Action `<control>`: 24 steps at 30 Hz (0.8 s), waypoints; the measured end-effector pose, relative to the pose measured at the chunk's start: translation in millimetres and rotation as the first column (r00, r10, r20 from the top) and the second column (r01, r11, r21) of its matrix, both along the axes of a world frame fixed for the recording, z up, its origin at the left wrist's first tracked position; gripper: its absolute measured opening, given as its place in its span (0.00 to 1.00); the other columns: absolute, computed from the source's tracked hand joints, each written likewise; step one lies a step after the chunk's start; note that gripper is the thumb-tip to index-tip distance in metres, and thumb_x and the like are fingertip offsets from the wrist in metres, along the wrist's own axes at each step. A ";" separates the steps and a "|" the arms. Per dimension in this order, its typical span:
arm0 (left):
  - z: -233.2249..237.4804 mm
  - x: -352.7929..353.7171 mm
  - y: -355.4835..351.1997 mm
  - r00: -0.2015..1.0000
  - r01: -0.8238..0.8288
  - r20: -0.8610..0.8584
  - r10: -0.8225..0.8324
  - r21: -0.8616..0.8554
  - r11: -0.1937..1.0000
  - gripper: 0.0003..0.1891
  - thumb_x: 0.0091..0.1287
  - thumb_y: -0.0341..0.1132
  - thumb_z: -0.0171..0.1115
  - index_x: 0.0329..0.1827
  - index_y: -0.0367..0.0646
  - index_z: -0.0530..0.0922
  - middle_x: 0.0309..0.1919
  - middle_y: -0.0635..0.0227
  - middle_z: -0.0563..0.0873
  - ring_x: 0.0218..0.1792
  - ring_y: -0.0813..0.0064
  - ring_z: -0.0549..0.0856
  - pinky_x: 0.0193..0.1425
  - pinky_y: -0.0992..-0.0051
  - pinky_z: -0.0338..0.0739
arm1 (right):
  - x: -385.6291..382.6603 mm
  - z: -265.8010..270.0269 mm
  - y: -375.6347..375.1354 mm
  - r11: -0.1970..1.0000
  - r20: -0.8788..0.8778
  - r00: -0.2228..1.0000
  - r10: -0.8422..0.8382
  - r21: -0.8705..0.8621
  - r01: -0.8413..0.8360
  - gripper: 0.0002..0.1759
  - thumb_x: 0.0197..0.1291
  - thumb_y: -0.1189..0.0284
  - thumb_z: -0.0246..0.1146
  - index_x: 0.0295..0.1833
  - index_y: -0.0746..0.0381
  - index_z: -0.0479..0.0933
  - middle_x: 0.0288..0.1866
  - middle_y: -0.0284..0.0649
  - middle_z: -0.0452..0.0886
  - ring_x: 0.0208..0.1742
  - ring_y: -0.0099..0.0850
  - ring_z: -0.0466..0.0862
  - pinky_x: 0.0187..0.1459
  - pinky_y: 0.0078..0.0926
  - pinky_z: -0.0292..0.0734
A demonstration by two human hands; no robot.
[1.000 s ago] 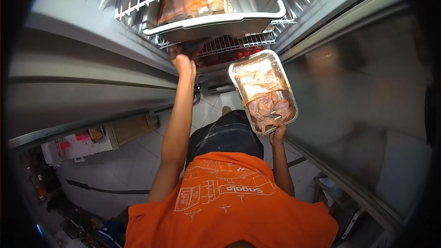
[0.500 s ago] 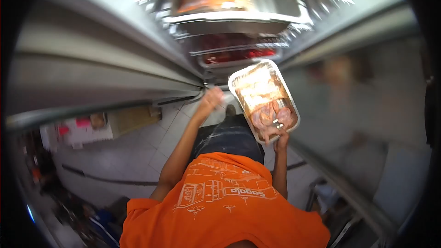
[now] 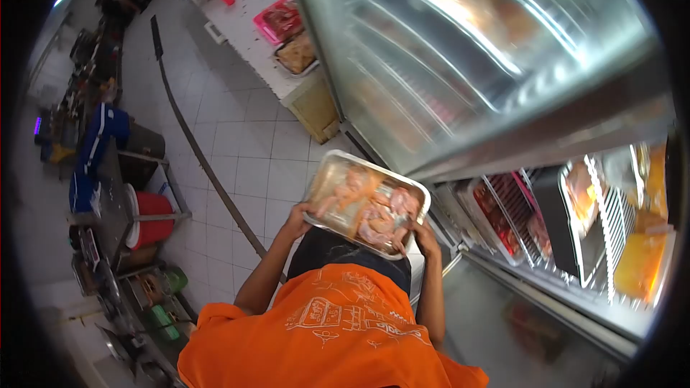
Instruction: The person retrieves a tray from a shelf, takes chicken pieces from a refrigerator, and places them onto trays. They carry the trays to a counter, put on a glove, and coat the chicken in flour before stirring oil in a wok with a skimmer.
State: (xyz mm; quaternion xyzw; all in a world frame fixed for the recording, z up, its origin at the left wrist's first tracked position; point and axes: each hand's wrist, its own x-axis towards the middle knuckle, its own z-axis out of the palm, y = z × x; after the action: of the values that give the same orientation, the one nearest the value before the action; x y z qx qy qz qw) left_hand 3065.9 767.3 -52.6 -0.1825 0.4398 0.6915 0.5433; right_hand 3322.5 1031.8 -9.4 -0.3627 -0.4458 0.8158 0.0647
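A shallow metal tray (image 3: 343, 160) with pieces of raw meat (image 3: 381, 217) is held in front of my body, at waist height. My left hand (image 3: 297, 220) grips its left edge, fingers closed on the rim. At the right end, my right hand (image 3: 424, 236) is closed round the other edge, its fingertips partly hidden by the tray. The meat lies mostly in the right half, with a smaller piece at the left.
A glass refrigerator door (image 3: 402, 79) stands at upper right. Refrigerator shelves (image 3: 510, 215) with trays and yellow containers (image 3: 640, 266) are at right. A white table (image 3: 248, 36) bears a pink tray (image 3: 277, 20). A red bucket (image 3: 152, 217) stands by a shelf at left.
My view has turned left, away from the refrigerator shelves toward the room. My left hand, empty before, now grips the tray too. The tray has turned from upright lengthwise to nearly crosswise.
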 end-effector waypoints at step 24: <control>-26.2 -708.0 89.4 0.544 -0.762 -0.293 0.786 0.219 0.609 0.22 0.50 0.21 0.47 0.51 0.28 0.66 0.48 0.51 0.72 0.47 0.54 0.79 0.50 0.58 0.83 | -152.0 -48.5 -148.9 0.984 0.626 0.763 -0.163 0.047 0.172 0.17 0.67 0.61 0.52 0.57 0.57 0.69 0.46 0.46 0.81 0.41 0.37 0.83 0.39 0.34 0.79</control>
State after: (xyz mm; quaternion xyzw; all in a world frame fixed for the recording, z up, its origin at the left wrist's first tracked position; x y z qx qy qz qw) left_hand 2357.9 856.8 -78.8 -0.2095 0.3827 0.8945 0.0977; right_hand 3170.5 882.9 -57.9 -0.6521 -0.4024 0.6423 -0.0171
